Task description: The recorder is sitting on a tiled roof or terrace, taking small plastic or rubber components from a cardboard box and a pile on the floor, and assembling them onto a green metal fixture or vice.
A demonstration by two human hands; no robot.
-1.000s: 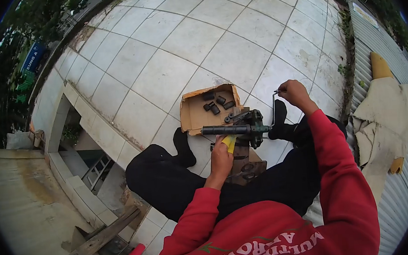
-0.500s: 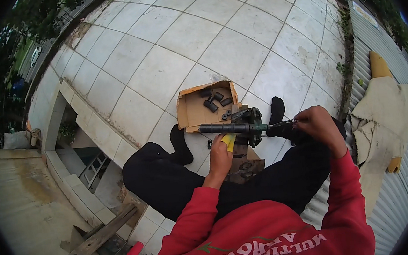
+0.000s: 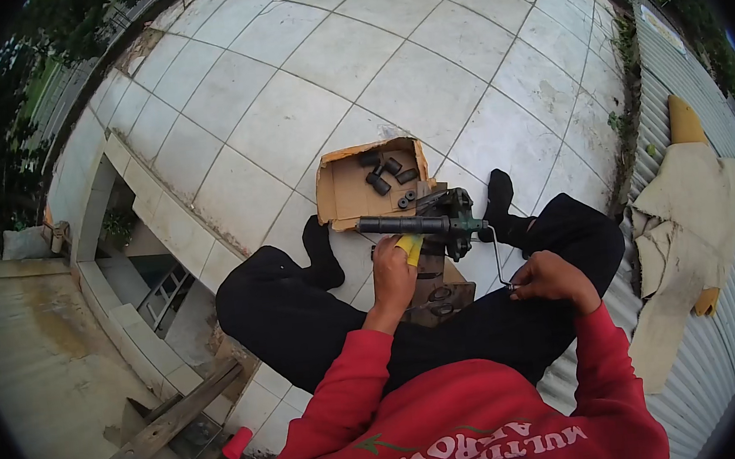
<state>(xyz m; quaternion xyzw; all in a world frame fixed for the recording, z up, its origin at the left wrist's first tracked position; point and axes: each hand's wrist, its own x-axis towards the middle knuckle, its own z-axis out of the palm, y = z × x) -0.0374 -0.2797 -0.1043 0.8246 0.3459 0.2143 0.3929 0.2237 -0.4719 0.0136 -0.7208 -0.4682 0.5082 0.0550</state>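
Between my legs stands a hand-cranked machine with a dark green metal body [image 3: 461,219]. A dark stepped cylinder [image 3: 398,225] sticks out of it to the left, roughly level. My left hand [image 3: 393,280] is closed on a folded yellow sheet [image 3: 409,248], pressed up to the underside of the cylinder; whether it is cloth or abrasive paper I cannot tell. On the right, a thin bent metal crank [image 3: 498,257] hangs down from the machine's shaft. Its lower end is pinched in the fingers of my right hand [image 3: 554,278].
Just beyond the machine sits an open cardboard box [image 3: 338,188] with several black cylindrical pieces [image 3: 378,183]. Dark rings [image 3: 440,294] lie on a wooden base [image 3: 465,294] close to me. Corrugated metal sheeting [image 3: 719,347] with a beige cloth [image 3: 681,219] flanks my right; a wooden beam [image 3: 163,435] is lower left.
My right hand has swung the crank down and toward me, from level with the shaft to below it. The left hand stays at the cylinder with the yellow sheet.
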